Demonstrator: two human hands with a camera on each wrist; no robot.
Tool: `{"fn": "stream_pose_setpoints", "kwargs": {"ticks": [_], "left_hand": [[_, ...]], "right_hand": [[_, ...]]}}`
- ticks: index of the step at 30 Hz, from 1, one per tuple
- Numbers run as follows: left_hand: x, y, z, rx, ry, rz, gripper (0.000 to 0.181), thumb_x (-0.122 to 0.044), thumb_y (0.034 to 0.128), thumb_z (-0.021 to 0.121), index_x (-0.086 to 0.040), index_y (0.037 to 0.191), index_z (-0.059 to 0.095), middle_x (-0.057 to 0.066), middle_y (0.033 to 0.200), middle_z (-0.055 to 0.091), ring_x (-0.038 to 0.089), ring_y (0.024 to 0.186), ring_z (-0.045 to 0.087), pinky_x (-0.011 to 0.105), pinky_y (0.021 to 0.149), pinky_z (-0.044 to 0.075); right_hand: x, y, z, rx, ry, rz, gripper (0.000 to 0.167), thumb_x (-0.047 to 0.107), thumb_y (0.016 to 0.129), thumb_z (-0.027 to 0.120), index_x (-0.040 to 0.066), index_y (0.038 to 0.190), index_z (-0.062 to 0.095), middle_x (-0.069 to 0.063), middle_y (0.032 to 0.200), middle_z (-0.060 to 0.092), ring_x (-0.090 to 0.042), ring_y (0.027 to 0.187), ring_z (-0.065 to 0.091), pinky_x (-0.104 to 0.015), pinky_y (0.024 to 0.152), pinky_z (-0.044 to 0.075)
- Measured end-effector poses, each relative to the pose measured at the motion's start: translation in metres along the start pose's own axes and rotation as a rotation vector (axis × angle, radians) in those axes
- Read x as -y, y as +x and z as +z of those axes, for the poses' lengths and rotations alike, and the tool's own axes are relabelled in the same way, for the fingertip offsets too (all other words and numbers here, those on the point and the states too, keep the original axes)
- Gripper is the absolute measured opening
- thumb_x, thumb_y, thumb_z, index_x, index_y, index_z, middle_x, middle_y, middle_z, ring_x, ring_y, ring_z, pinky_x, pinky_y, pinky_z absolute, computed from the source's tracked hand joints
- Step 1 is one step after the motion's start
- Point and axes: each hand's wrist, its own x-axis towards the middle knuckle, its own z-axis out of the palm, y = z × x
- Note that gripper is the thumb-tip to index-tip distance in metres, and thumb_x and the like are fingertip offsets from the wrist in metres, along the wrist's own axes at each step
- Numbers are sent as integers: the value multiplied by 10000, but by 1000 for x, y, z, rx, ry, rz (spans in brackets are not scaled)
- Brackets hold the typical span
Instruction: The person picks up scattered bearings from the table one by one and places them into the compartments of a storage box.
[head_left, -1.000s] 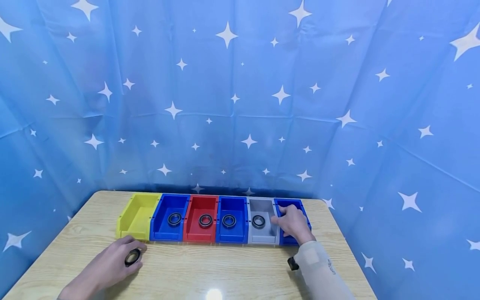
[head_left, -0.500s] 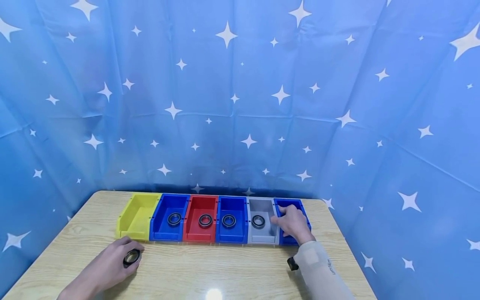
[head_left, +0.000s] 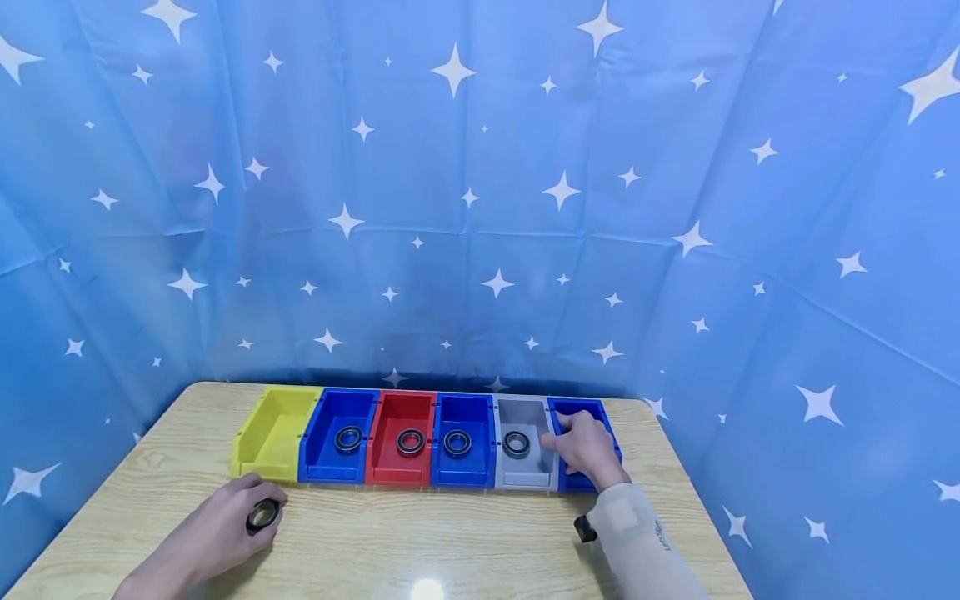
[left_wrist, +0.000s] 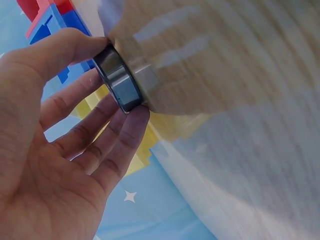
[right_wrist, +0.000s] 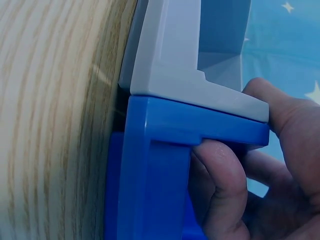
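Note:
My left hand (head_left: 213,529) holds a ball bearing (left_wrist: 120,77) between thumb and fingertips, low over the wooden table just in front of the yellow bin (head_left: 276,425). The bearing is tilted on edge; whether it touches the tabletop I cannot tell. At the row's other end, my right hand (head_left: 587,446) grips the adjoining walls of the grey bin (right_wrist: 200,90) and the rightmost blue bin (right_wrist: 170,120). Its thumb lies on the grey side, and curled fingers reach inside the blue one. That hand hides much of the blue bin's interior.
Between the end bins stand a blue bin (head_left: 352,408), a red bin (head_left: 405,408) and another blue bin (head_left: 465,408). Each of these, and the grey bin, has one bearing lying flat inside. A starry blue curtain (head_left: 480,167) hangs behind the table (head_left: 420,542).
My left hand, with the bearing, has shifted very slightly left and toward me during the first half second, then stayed put. The right hand keeps its grip unmoved.

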Motion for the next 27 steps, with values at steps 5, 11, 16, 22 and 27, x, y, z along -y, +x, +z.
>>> {"fn": "stream_pose_setpoints", "kwargs": {"ticks": [5,11,16,22,27], "left_hand": [[1,0,-1,-7,-15,13,268,-184,893,985,-203,1123,848,-83,1042,709,-6,887,597,279,776,629],[1,1,-2,6,-36,5,252,-172,908,974,-203,1119,841,-79,1033,700,-10,872,590,260,750,610],[-1,1,-4,-15,-29,0,243,-182,908,973,-214,1113,846,-77,1027,704,9,887,620,275,773,637],[-2,1,-7,-61,-9,11,275,-176,887,975,-187,1136,858,-45,1066,735,91,961,716,358,840,699],[-1,2,-10,-140,1,54,306,-144,843,993,-169,1118,861,-29,1057,744,125,949,732,357,806,697]], "right_hand": [[0,0,1,1,-1,5,720,294,1048,832,28,1674,596,-128,832,662,-221,647,753,-407,688,711],[0,-1,1,-2,-4,12,715,297,1051,833,33,1673,600,-125,830,660,-222,654,748,-400,685,708],[1,-1,1,-1,-5,10,717,295,1051,829,32,1677,595,-121,820,650,-225,656,741,-398,682,707],[2,-1,0,-5,-5,9,716,293,1050,830,34,1676,598,-112,797,641,-225,653,744,-398,681,707],[2,-1,0,-5,-14,6,719,298,1056,829,30,1679,592,-103,788,639,-223,645,744,-392,679,700]]}}
